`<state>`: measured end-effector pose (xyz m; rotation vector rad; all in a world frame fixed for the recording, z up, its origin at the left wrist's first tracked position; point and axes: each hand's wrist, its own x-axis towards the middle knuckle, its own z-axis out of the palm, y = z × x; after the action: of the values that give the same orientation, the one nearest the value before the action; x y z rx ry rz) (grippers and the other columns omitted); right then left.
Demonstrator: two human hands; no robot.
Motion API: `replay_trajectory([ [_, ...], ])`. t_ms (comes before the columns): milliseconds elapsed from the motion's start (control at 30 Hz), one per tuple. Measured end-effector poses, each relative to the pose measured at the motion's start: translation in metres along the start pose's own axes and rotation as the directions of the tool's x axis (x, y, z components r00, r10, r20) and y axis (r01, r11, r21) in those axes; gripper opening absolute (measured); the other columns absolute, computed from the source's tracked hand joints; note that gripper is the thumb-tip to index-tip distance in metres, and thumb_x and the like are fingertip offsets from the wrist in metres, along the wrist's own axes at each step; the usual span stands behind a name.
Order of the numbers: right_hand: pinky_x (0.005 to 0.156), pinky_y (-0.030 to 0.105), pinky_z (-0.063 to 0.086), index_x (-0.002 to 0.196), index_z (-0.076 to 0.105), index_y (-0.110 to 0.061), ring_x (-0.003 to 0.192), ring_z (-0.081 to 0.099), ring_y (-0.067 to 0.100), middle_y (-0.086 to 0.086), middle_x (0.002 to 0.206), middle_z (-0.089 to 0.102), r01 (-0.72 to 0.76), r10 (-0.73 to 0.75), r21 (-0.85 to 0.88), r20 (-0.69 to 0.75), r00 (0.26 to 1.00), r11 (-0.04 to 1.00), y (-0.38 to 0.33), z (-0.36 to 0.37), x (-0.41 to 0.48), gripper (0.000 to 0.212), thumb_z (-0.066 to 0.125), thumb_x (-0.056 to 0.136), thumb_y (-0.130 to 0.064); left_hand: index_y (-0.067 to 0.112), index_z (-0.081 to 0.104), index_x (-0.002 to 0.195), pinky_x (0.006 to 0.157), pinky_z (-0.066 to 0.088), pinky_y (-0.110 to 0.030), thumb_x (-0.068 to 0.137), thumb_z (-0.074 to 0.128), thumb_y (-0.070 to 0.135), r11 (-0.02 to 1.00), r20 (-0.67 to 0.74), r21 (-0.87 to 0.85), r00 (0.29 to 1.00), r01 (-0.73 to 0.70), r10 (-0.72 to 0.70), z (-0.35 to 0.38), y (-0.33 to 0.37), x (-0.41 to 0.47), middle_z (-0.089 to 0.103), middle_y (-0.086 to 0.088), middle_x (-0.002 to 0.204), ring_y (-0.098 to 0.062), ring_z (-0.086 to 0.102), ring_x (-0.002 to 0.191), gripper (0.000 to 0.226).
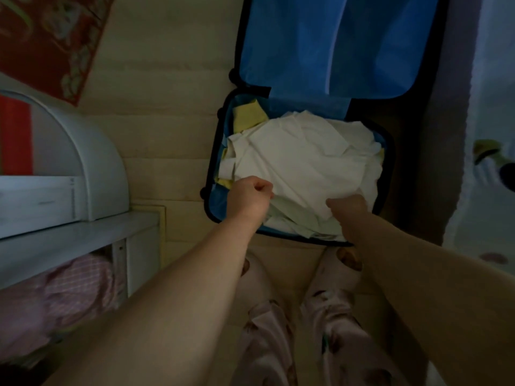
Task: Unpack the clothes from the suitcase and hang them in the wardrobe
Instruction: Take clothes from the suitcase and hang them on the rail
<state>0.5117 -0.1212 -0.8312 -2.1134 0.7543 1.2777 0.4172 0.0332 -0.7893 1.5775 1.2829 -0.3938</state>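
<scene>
Gripping the crumpled white garment [301, 157], your left hand [249, 195] is fisted on its near-left edge and your right hand [349, 206] has its fingers buried in its near-right folds. It fills the blue-lined suitcase [214, 151]; soft yellow cloth [248, 115] shows at the far-left corner. Pale floor [172, 151] lies to the left.

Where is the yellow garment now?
Head view: the yellow garment lies in the far-left corner of the suitcase, partly under the white clothes, near the blue lid.
</scene>
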Motion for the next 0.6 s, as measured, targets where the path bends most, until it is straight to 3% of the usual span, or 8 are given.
replay_trajectory([
  [100,0.096,0.035,0.043,0.137,0.040,-0.001,0.117,0.052,0.030,0.015,0.132,0.051,-0.083,0.075,0.176,0.051,0.996,0.981,0.003,0.009,0.003,0.053,0.060,0.090,-0.017,0.021,0.065,0.081,0.077,0.049,-0.022,0.092,0.057,0.016,1.000,0.007,0.011,1.000,-0.007,0.007,0.001,-0.013,0.002,0.067,0.004,0.086,-0.015,0.063,0.086,0.014],
  [200,0.086,0.025,0.036,0.138,0.041,-0.004,0.081,0.051,0.014,0.008,0.118,0.055,-0.094,0.059,0.317,0.119,0.991,0.944,0.002,0.012,-0.001,0.051,0.059,0.092,-0.018,0.023,0.065,0.082,0.075,0.048,-0.022,0.092,0.057,0.016,1.000,0.017,0.023,1.000,0.006,-0.006,-0.002,-0.019,0.001,0.063,0.010,0.080,-0.014,0.062,0.086,0.015],
  [267,0.086,0.025,0.036,0.137,0.041,-0.002,0.096,0.053,0.021,0.013,0.133,0.050,-0.040,0.009,0.302,0.102,0.995,0.953,0.000,0.012,-0.008,0.046,0.054,0.095,-0.014,0.019,0.068,0.089,0.074,0.047,-0.021,0.092,0.058,0.017,0.999,0.016,0.033,1.000,0.011,-0.011,-0.006,-0.021,-0.002,0.065,0.008,0.084,-0.014,0.063,0.087,0.011],
  [333,0.088,0.028,0.041,0.134,0.044,0.001,0.115,0.050,0.029,0.015,0.135,0.049,0.038,-0.049,0.246,0.038,0.998,0.969,-0.004,0.011,-0.016,0.042,0.053,0.095,-0.014,0.017,0.069,0.094,0.073,0.046,-0.021,0.092,0.058,0.018,0.998,0.010,0.057,1.000,0.010,-0.010,-0.010,-0.018,-0.006,0.067,0.003,0.091,-0.015,0.063,0.089,0.012],
  [400,0.084,0.027,0.044,0.128,0.049,0.003,0.109,0.052,0.029,0.014,0.125,0.055,0.143,-0.142,0.156,-0.018,0.990,0.977,-0.010,0.009,-0.027,0.039,0.054,0.094,-0.015,0.019,0.068,0.091,0.071,0.045,-0.021,0.091,0.057,0.017,0.997,0.006,0.079,1.000,0.003,-0.004,-0.018,-0.013,-0.013,0.068,0.001,0.094,-0.016,0.062,0.089,0.011],
  [467,0.079,0.026,0.043,0.117,0.056,0.001,0.098,0.054,0.026,0.007,0.103,0.057,0.217,-0.215,0.080,-0.029,0.976,0.973,-0.019,0.006,-0.044,0.030,0.056,0.092,-0.017,0.022,0.066,0.087,0.070,0.045,-0.021,0.092,0.056,0.016,0.995,0.003,0.096,1.000,-0.004,0.004,-0.029,-0.003,-0.024,0.069,0.001,0.095,-0.015,0.062,0.088,0.013],
  [533,0.064,0.024,0.041,0.091,0.056,-0.007,0.082,0.052,0.022,0.002,0.082,0.053,0.238,-0.237,0.033,-0.026,0.971,0.971,-0.029,0.003,-0.064,0.014,0.056,0.091,-0.020,0.026,0.065,0.085,0.071,0.048,-0.023,0.092,0.056,0.017,0.993,0.002,0.114,1.000,-0.008,0.008,-0.042,0.008,-0.036,0.069,0.001,0.098,-0.015,0.063,0.089,0.014],
  [600,0.053,0.022,0.034,0.071,0.044,-0.009,0.067,0.046,0.016,0.001,0.072,0.046,0.259,-0.259,0.011,-0.013,0.966,0.966,-0.041,-0.003,-0.087,0.025,0.055,0.090,-0.020,0.027,0.064,0.086,0.077,0.052,-0.026,0.092,0.057,0.020,0.992,0.002,0.125,1.000,0.002,-0.003,-0.055,0.021,-0.051,0.069,0.002,0.100,-0.016,0.063,0.092,0.012],
])
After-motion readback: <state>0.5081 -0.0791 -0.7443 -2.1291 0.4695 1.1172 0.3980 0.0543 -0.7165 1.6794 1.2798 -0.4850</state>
